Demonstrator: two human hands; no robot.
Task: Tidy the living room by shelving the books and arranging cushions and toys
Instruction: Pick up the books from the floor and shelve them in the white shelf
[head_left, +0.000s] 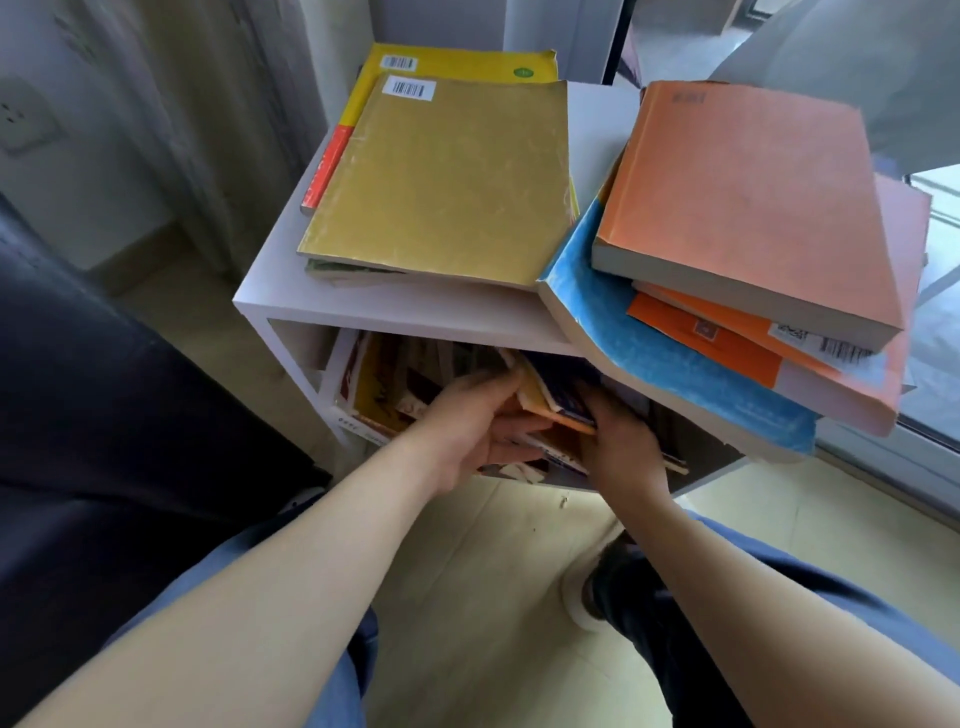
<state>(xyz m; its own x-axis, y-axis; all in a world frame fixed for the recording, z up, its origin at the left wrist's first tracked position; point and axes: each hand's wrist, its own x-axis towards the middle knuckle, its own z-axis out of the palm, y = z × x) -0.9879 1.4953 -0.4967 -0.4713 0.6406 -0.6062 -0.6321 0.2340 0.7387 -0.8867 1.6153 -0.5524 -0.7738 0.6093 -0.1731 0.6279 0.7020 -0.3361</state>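
**Head view: both hands in the shelf opening**

Head camera, looking down. My left hand (467, 431) and right hand (623, 447) both reach into the open compartment of the white shelf (363, 312). Between them is a bundle of leaning books (550, 405), tilted to the left, with a dark cover on top and orange edges below.

- Left hand: the thumb lies over the top of the bundle and the fingers curl under its left side. It is gripping.
- Right hand: it clasps the bundle's right side with the thumb on the dark cover. The fingertips are hidden behind the books.

More upright books (374, 395) fill the left part of the same compartment, packed close with red and yellow covers.

On top of the shelf, left side, a gold book (441, 182) lies flat on a yellow book (467, 65), which pokes out at the far edge. On the right side is a skewed stack. An orange book (753, 197) is uppermost, thinner orange ones sit under it, and a blue book (649, 358) is at the bottom. This stack overhangs the near right corner of the shelf.

Surroundings:
- A dark sofa (104, 415) is on the left.
- A pale curtain (182, 104) and a wall socket (26, 119) are at far left.
- The floor (493, 545) is pale, with my shoe (587, 587) below the right forearm.
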